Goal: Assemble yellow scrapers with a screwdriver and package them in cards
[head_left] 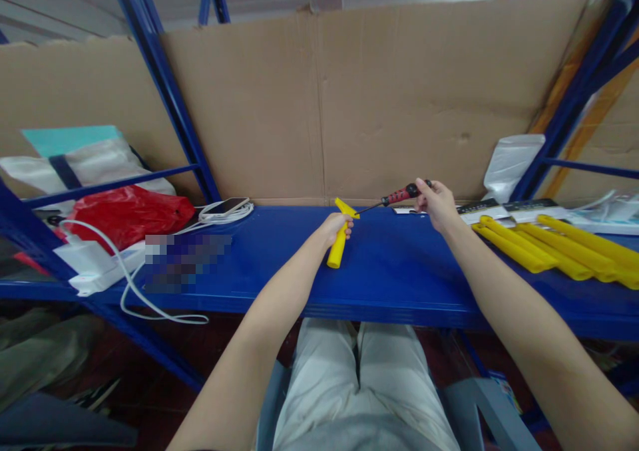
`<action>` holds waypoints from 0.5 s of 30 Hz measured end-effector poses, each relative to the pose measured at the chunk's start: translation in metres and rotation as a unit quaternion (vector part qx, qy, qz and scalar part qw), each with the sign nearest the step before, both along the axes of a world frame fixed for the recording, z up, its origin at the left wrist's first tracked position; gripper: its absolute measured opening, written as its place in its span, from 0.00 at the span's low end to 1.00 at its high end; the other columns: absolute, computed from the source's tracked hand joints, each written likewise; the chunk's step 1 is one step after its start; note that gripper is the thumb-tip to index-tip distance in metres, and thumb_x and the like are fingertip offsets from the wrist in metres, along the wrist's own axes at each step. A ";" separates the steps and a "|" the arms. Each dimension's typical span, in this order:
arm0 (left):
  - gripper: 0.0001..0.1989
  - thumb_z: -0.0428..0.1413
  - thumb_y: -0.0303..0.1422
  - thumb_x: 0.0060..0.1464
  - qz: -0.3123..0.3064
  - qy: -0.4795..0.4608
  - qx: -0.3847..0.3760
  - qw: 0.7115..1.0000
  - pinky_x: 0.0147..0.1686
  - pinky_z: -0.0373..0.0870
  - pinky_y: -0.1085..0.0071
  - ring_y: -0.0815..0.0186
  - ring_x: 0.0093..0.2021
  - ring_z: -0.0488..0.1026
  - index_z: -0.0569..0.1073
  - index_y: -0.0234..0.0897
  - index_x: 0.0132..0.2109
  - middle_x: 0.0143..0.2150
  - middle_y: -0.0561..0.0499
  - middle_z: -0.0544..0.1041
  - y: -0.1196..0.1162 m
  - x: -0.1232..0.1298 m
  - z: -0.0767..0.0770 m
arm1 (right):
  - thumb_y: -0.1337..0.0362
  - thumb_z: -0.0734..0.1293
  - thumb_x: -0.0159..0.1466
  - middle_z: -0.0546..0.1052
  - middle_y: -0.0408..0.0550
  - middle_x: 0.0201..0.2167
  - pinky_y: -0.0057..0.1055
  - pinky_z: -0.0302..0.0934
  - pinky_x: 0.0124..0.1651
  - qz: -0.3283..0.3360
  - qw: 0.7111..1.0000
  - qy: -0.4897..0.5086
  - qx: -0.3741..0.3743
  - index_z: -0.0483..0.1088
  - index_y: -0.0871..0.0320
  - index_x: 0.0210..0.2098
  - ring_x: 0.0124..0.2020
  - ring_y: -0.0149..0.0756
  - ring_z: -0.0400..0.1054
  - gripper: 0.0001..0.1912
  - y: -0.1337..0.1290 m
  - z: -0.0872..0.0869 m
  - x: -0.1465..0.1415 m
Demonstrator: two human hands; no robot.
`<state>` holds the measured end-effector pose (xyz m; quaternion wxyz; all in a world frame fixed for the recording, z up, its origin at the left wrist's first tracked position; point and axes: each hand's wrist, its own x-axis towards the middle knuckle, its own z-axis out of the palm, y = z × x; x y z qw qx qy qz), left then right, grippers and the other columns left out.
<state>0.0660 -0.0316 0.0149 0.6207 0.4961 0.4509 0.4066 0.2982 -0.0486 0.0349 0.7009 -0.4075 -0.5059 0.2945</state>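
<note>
My left hand point(337, 227) is closed around a yellow plastic tool handle point(336, 253) with a short angled head, held a little above the blue shelf. In my right hand point(436, 202) is a screwdriver point(399, 196) with a red and black grip, pinched at the rear end of that grip. Its thin dark shaft slants down to the left, and the tip meets the yellow head just above my left hand. Whether a screw sits at the tip is too small to see.
Several yellow handles point(564, 251) lie at the right on the blue shelf point(279, 278). A phone point(227, 206), a white cable, a power strip point(107, 275) and a red plastic bag point(130, 215) are at the left. Cardboard point(389, 98) stands behind, between blue posts.
</note>
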 end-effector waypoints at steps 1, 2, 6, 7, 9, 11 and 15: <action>0.07 0.46 0.19 0.54 0.001 -0.001 0.000 1.000 0.14 0.51 0.78 0.76 0.11 0.54 0.63 0.35 0.34 0.16 0.60 0.60 0.000 0.000 0.000 | 0.44 0.74 0.47 0.61 0.31 0.10 0.22 0.54 0.14 0.008 1.000 -0.001 -0.005 0.59 0.55 0.28 0.11 0.25 0.59 0.27 0.000 0.000 0.001; 0.07 0.46 0.19 0.54 0.003 -0.002 0.000 1.000 0.14 0.51 0.78 0.76 0.11 0.54 0.63 0.35 0.34 0.16 0.60 0.60 0.001 0.000 0.000 | 0.44 0.74 0.49 0.61 0.31 0.11 0.22 0.55 0.15 0.018 1.000 -0.002 -0.011 0.60 0.55 0.29 0.12 0.25 0.59 0.26 0.000 0.000 0.001; 0.07 0.46 0.19 0.54 0.011 -0.003 -0.002 1.000 0.15 0.52 0.78 0.76 0.12 0.54 0.64 0.35 0.34 0.17 0.61 0.59 0.002 -0.001 -0.002 | 0.49 0.74 0.52 0.64 0.33 0.14 0.22 0.56 0.17 0.068 0.997 -0.008 -0.034 0.63 0.56 0.34 0.15 0.26 0.62 0.22 -0.002 0.001 0.002; 0.07 0.46 0.20 0.54 0.013 -0.003 -0.003 1.000 0.15 0.51 0.78 0.76 0.12 0.54 0.64 0.35 0.34 0.17 0.61 0.59 0.003 -0.001 -0.002 | 0.50 0.74 0.52 0.65 0.34 0.15 0.22 0.56 0.17 0.074 0.997 -0.009 -0.037 0.63 0.56 0.34 0.15 0.26 0.63 0.22 -0.003 0.001 0.002; 0.07 0.46 0.20 0.55 0.013 -0.001 -0.003 1.000 0.15 0.51 0.78 0.76 0.12 0.54 0.64 0.35 0.34 0.17 0.60 0.59 0.003 -0.001 -0.002 | 0.52 0.74 0.52 0.65 0.34 0.15 0.22 0.56 0.17 0.071 0.997 -0.011 -0.036 0.62 0.56 0.34 0.15 0.25 0.62 0.21 -0.003 0.001 0.002; 0.07 0.46 0.20 0.55 0.011 0.001 -0.001 1.000 0.15 0.50 0.78 0.76 0.12 0.54 0.63 0.35 0.33 0.17 0.60 0.59 0.002 -0.001 -0.002 | 0.51 0.75 0.51 0.64 0.32 0.14 0.22 0.56 0.17 0.057 0.998 -0.010 -0.030 0.60 0.56 0.32 0.14 0.24 0.61 0.22 -0.003 0.001 0.001; 0.08 0.46 0.19 0.54 0.005 0.001 0.002 1.000 0.15 0.51 0.78 0.77 0.12 0.54 0.62 0.36 0.31 0.16 0.60 0.59 0.001 0.000 -0.001 | 0.49 0.75 0.50 0.60 0.30 0.12 0.22 0.54 0.16 0.026 1.000 0.000 -0.011 0.57 0.55 0.29 0.12 0.23 0.57 0.25 0.000 -0.001 0.000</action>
